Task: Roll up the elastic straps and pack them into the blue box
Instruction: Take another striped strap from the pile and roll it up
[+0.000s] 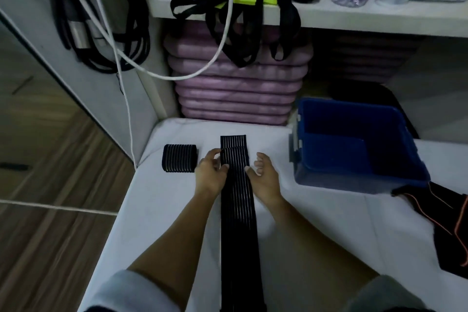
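Head view: a long black elastic strap (236, 210) with thin pale stripes lies flat down the middle of the white worktop (316, 223), stretched straight, probably so it rolls evenly. The left hand (211, 172) pinches its far, folded-over end; the right hand (263, 175) rests open, touching the strap's other edge. A rolled strap (179, 158) sits left (already done), and the blue box (354, 144) waits right, apparently empty.

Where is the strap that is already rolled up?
In the head view, the rolled strap lies on the white table, just left of the left hand, on the far side from the blue box.
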`<action>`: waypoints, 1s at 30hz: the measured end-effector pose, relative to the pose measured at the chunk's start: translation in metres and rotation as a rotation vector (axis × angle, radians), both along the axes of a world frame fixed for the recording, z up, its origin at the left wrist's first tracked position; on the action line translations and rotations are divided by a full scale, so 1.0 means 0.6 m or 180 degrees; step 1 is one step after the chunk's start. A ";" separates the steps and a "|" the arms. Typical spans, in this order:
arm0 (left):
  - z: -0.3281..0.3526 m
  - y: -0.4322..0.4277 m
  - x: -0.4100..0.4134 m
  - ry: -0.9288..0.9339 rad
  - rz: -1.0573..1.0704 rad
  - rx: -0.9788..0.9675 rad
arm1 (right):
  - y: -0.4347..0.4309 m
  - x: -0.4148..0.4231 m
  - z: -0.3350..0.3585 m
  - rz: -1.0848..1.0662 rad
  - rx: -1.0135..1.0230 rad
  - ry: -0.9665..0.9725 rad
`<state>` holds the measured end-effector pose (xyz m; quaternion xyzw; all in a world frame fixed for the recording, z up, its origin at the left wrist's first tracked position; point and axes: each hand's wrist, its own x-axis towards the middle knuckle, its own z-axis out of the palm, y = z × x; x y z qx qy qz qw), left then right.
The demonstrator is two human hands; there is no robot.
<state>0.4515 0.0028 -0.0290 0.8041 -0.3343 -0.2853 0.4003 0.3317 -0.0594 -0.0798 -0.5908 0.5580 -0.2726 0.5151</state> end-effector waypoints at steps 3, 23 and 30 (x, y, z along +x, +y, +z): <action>-0.019 -0.034 0.021 0.0034 0.0006 0.0086 | -0.038 0.028 -0.003 0.0106 -0.0021 0.0080; -0.039 -0.109 0.053 -0.0074 -0.0052 0.0029 | -0.084 0.070 -0.006 0.0071 -0.0461 -0.0101; -0.059 -0.110 0.071 -0.0507 -0.0814 0.0448 | -0.080 0.063 -0.009 0.0082 -0.0428 0.0213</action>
